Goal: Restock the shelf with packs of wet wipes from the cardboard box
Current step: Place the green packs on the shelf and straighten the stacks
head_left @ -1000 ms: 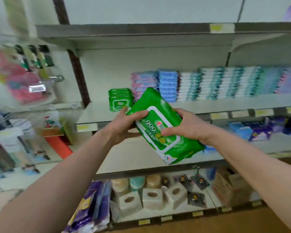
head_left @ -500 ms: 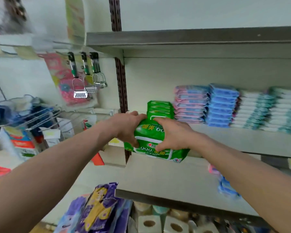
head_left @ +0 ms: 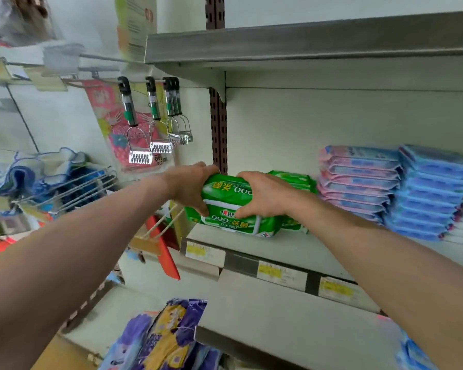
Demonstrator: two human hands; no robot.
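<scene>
A: Step?
B: Placing. Left hand (head_left: 189,188) and right hand (head_left: 263,194) grip the ends of the green soft-plastic wet-wipes pack (head_left: 231,209), at the left front of the pale metal shelf (head_left: 313,251).
A: Next?
B: Probably slide it back against the matching green stack (head_left: 296,180), then release.

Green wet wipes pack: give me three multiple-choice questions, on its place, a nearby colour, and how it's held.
1. The green plastic wet wipes pack is: A on the floor; B at the left end of the grey metal shelf; C on a hook.
2. The far-right stack of flat packs is: A blue; B orange; C black.
3. The pack is held by: A both hands; B one hand; C nobody.
B, it meets the shelf's left end; A, blue wrappers; A, left hand and right hand both grip it.
</scene>
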